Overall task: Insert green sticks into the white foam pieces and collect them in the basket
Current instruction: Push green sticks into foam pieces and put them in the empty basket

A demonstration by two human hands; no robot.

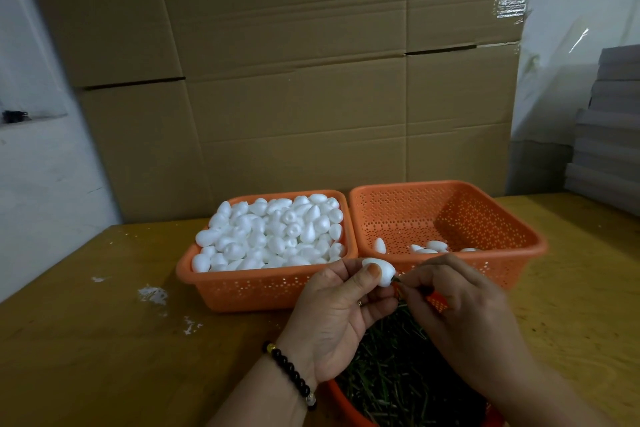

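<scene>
My left hand (341, 315) pinches a white foam piece (381, 272) between thumb and fingers, in front of the two orange baskets. My right hand (457, 309) pinches a green stick (398, 283) whose tip meets the foam piece's lower end; most of the stick is hidden by my fingers. The left orange basket (242, 291) is heaped with white foam pieces (273, 236). The right orange basket (505, 218) holds a few foam pieces (427, 247) near its front wall. Below my hands a third orange container (343, 402) is full of green sticks (388, 367).
Everything stands on a yellow wooden table (104, 340) with white foam crumbs (152, 295) on the left. A wall of cardboard boxes (294, 80) rises right behind the baskets. Grey stacked sheets (609, 135) sit at the far right.
</scene>
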